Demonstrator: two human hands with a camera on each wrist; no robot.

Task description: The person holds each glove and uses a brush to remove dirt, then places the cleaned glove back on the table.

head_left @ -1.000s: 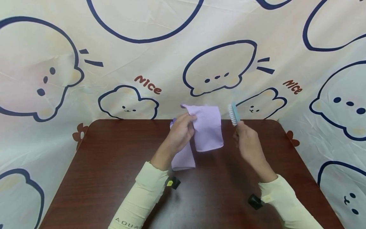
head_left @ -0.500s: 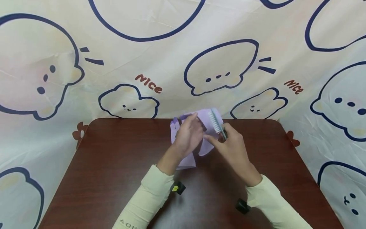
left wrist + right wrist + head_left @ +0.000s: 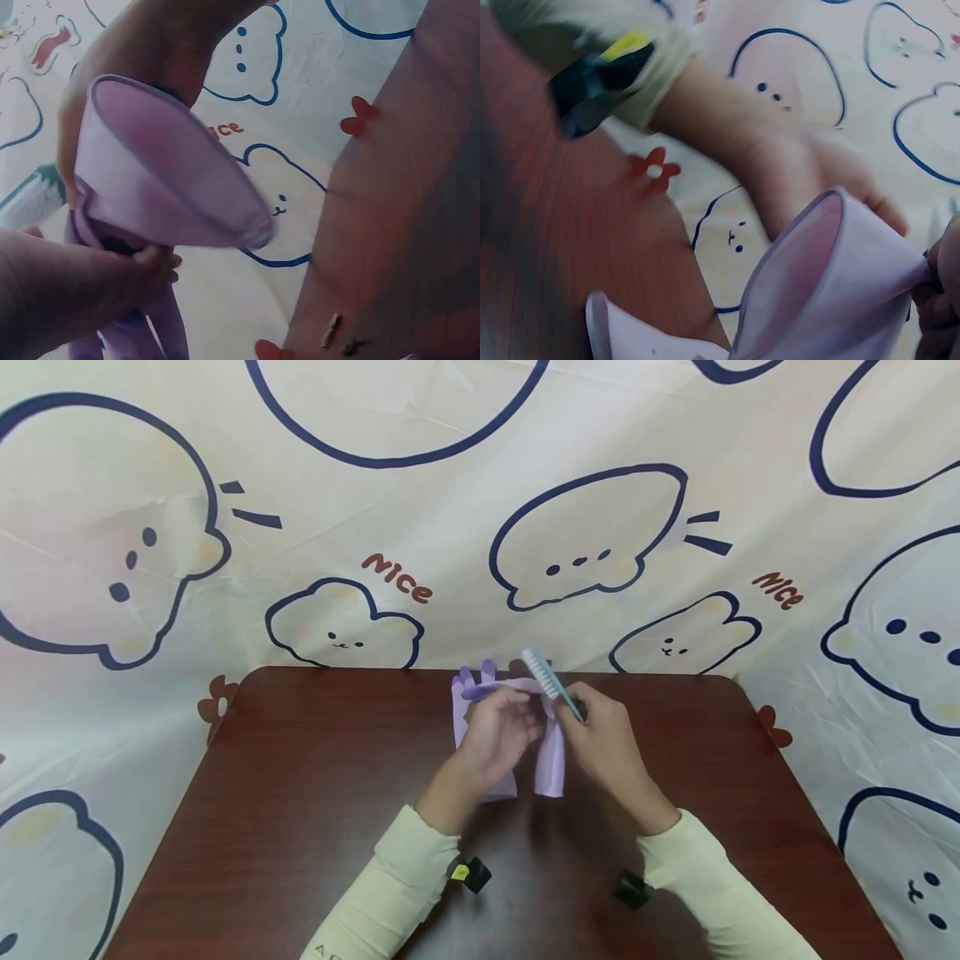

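Both hands meet over the far middle of the table around a lilac rubber glove [image 3: 551, 768], whose cuff hangs between them. In the left wrist view the glove's cuff [image 3: 165, 180] gapes open. My left hand [image 3: 498, 735] pinches the glove with curled fingers. A small scrub brush [image 3: 543, 675], light blue with white bristles, is gripped in my right hand [image 3: 603, 739], bristles up and to the left. That hand's fingers also lie against the glove; their exact hold is hidden. A second lilac glove [image 3: 460, 710] lies on the table, partly covered by my left hand.
The dark brown wooden table [image 3: 337, 793] ends just beyond the gloves. A pale cloth [image 3: 450, 527] with cartoon outlines hangs behind it and along both sides. Black wrist cameras [image 3: 632, 889] sit below the sleeves.
My right hand has come left with the brush to meet my left hand at the glove. The glove's cuff, earlier spread out to the right, has swung down and narrowed.
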